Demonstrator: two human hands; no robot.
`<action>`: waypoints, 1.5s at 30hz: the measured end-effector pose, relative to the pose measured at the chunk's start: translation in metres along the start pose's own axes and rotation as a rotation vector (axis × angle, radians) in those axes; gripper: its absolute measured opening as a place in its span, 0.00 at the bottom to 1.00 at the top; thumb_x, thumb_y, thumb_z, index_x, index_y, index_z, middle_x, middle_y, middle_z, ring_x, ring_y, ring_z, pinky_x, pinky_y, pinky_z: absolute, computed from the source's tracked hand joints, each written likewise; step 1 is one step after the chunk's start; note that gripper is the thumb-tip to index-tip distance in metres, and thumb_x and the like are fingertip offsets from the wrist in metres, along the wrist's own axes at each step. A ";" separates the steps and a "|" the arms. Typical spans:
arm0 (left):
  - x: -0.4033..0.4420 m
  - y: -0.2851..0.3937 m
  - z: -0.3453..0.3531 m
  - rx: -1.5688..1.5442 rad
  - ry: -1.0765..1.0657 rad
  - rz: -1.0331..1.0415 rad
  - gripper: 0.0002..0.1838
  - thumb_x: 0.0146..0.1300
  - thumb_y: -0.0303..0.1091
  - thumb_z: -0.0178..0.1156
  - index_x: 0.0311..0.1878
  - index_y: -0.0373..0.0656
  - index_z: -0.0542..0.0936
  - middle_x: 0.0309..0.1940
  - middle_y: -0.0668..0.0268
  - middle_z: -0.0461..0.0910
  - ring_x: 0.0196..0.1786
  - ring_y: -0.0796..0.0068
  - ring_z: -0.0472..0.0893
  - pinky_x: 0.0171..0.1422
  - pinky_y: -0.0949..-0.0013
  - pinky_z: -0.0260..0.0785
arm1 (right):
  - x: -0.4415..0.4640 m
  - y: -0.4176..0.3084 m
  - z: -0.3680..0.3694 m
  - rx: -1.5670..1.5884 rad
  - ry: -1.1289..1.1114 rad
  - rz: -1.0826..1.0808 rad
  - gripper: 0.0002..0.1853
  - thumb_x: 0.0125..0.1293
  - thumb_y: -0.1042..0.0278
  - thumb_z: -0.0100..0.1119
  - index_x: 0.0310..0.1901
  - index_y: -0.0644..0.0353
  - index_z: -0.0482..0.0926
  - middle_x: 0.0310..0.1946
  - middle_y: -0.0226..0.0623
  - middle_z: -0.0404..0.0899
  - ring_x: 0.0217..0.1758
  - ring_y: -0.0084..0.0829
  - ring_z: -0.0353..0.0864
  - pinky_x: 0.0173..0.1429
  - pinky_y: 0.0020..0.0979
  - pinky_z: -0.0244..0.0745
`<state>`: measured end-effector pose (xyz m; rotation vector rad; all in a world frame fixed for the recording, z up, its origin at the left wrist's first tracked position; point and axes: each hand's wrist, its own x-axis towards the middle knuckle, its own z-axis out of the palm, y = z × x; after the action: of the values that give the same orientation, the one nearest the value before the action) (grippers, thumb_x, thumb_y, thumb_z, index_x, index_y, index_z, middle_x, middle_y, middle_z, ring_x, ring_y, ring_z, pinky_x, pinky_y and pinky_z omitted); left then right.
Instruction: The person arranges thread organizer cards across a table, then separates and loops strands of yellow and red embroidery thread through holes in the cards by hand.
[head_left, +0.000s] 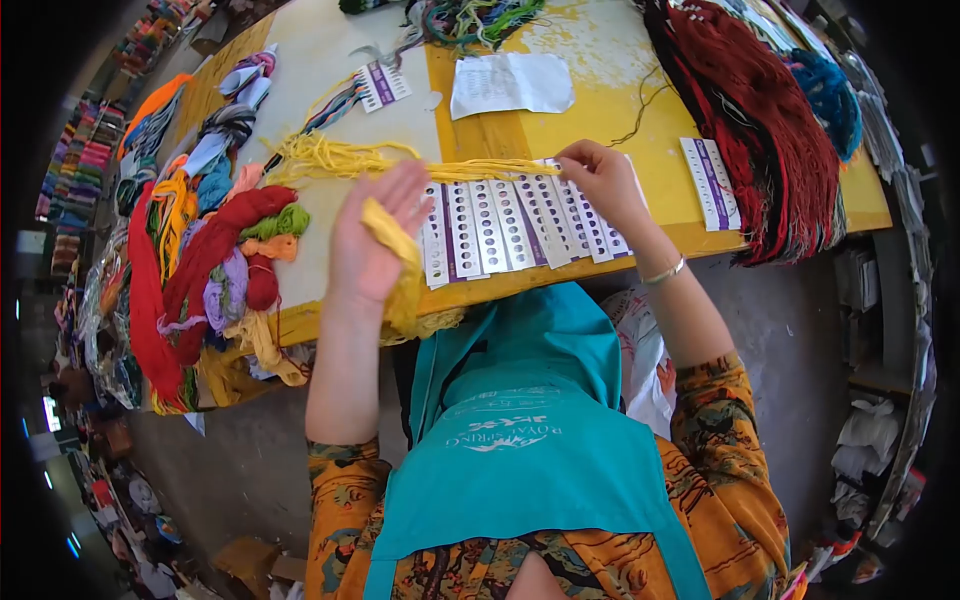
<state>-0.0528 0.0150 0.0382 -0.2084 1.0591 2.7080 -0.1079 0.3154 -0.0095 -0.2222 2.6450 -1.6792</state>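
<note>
Yellow yarn [480, 170] ran along punched cards [513, 225].
The right hand [608, 180] pinched its strands; the left hand [354, 245], palm spread, bore a draped length. Aligning strands seemed in hand, calling next for a steady pinch. A worn table [610, 135] lay beneath both hands; colourful stacks [85, 170] stood well left of them.

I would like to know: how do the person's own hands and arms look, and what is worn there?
The left hand and right hand wear no gloves. A thin, shiny bracelet circles the right wrist. The sleeves are orange with a dark figured pattern and end well short of the wrists.
</note>
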 end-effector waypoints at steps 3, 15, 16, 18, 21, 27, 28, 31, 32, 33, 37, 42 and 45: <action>-0.008 -0.021 0.028 0.011 -0.125 -0.061 0.35 0.75 0.52 0.40 0.71 0.29 0.60 0.71 0.51 0.63 0.75 0.60 0.60 0.77 0.56 0.53 | -0.026 -0.056 0.031 0.435 -0.147 -0.019 0.06 0.66 0.73 0.62 0.39 0.66 0.82 0.35 0.29 0.83 0.38 0.17 0.79 0.44 0.20 0.74; -0.026 -0.028 0.023 0.046 -0.189 -0.130 0.29 0.76 0.46 0.44 0.66 0.28 0.68 0.64 0.53 0.72 0.65 0.66 0.72 0.71 0.64 0.62 | -0.056 -0.083 0.072 1.131 -0.271 0.371 0.03 0.67 0.70 0.60 0.35 0.58 0.78 0.25 0.29 0.80 0.17 0.13 0.66 0.19 0.17 0.51; -0.022 -0.030 0.019 -0.009 -0.191 -0.123 0.27 0.76 0.43 0.44 0.65 0.28 0.68 0.62 0.52 0.73 0.64 0.66 0.73 0.70 0.64 0.64 | -0.055 -0.081 0.072 1.195 -0.293 0.344 0.04 0.67 0.70 0.60 0.35 0.58 0.78 0.25 0.30 0.81 0.16 0.13 0.65 0.19 0.16 0.52; -0.022 -0.031 0.019 0.022 -0.168 -0.089 0.27 0.75 0.43 0.44 0.65 0.28 0.68 0.62 0.52 0.73 0.65 0.66 0.73 0.70 0.64 0.64 | -0.056 -0.082 0.073 1.159 -0.289 0.331 0.04 0.68 0.70 0.60 0.35 0.58 0.76 0.26 0.33 0.82 0.16 0.14 0.65 0.19 0.15 0.52; -0.021 -0.033 0.022 0.066 -0.157 -0.047 0.27 0.75 0.43 0.44 0.65 0.28 0.69 0.62 0.53 0.73 0.65 0.65 0.73 0.70 0.64 0.64 | -0.056 -0.088 0.078 1.017 -0.291 0.321 0.04 0.67 0.69 0.61 0.37 0.58 0.77 0.26 0.31 0.81 0.17 0.13 0.65 0.20 0.16 0.53; -0.021 -0.035 0.024 0.074 -0.188 -0.082 0.27 0.75 0.42 0.45 0.65 0.28 0.68 0.63 0.54 0.73 0.65 0.66 0.72 0.70 0.64 0.63 | -0.057 -0.090 0.091 0.921 -0.281 0.329 0.06 0.66 0.68 0.63 0.39 0.59 0.79 0.22 0.24 0.74 0.18 0.11 0.62 0.21 0.16 0.52; -0.020 -0.035 0.024 0.089 -0.197 -0.086 0.27 0.74 0.42 0.44 0.65 0.28 0.68 0.63 0.54 0.73 0.65 0.66 0.72 0.71 0.64 0.63 | -0.057 -0.090 0.092 0.935 -0.271 0.341 0.04 0.66 0.70 0.63 0.39 0.59 0.79 0.23 0.24 0.73 0.19 0.11 0.62 0.21 0.16 0.51; -0.022 -0.034 0.024 0.111 -0.191 -0.079 0.26 0.74 0.41 0.44 0.65 0.28 0.69 0.63 0.54 0.73 0.66 0.66 0.72 0.71 0.65 0.63 | -0.058 -0.086 0.092 1.003 -0.243 0.360 0.02 0.66 0.72 0.62 0.37 0.58 0.79 0.24 0.24 0.73 0.19 0.12 0.61 0.22 0.17 0.50; -0.021 -0.033 0.021 0.111 -0.191 -0.079 0.26 0.74 0.41 0.44 0.65 0.28 0.69 0.63 0.54 0.73 0.66 0.66 0.72 0.71 0.65 0.63 | -0.057 -0.085 0.091 1.055 -0.224 0.366 0.02 0.66 0.72 0.62 0.36 0.58 0.79 0.24 0.25 0.73 0.19 0.12 0.60 0.22 0.17 0.50; -0.019 -0.032 0.016 0.090 -0.188 -0.087 0.26 0.74 0.41 0.44 0.65 0.28 0.69 0.64 0.54 0.72 0.65 0.66 0.72 0.71 0.65 0.63 | -0.057 -0.085 0.091 1.055 -0.223 0.367 0.02 0.66 0.72 0.62 0.36 0.58 0.79 0.24 0.25 0.73 0.19 0.12 0.60 0.22 0.17 0.50; -0.018 -0.033 0.013 0.101 -0.177 -0.073 0.26 0.74 0.40 0.44 0.65 0.27 0.69 0.64 0.52 0.72 0.65 0.66 0.72 0.71 0.64 0.63 | -0.056 -0.086 0.092 1.044 -0.192 0.354 0.01 0.65 0.72 0.62 0.35 0.57 0.80 0.23 0.23 0.73 0.19 0.10 0.61 0.21 0.16 0.50; -0.018 -0.029 0.013 0.104 -0.134 -0.066 0.26 0.71 0.39 0.45 0.63 0.26 0.70 0.62 0.52 0.74 0.64 0.65 0.74 0.70 0.63 0.64 | -0.055 -0.084 0.092 1.059 -0.173 0.333 0.01 0.65 0.73 0.61 0.34 0.56 0.80 0.24 0.23 0.75 0.19 0.10 0.61 0.22 0.15 0.50; -0.017 -0.028 0.009 0.062 -0.080 -0.059 0.25 0.69 0.37 0.47 0.62 0.26 0.72 0.59 0.53 0.76 0.62 0.65 0.76 0.68 0.63 0.66 | -0.055 -0.082 0.092 1.042 -0.144 0.309 0.03 0.66 0.72 0.60 0.34 0.57 0.79 0.25 0.23 0.76 0.19 0.10 0.62 0.23 0.15 0.51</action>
<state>-0.0297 0.0382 0.0306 -0.1183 1.0946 2.6036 -0.0366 0.2047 0.0211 0.0758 1.3182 -2.4658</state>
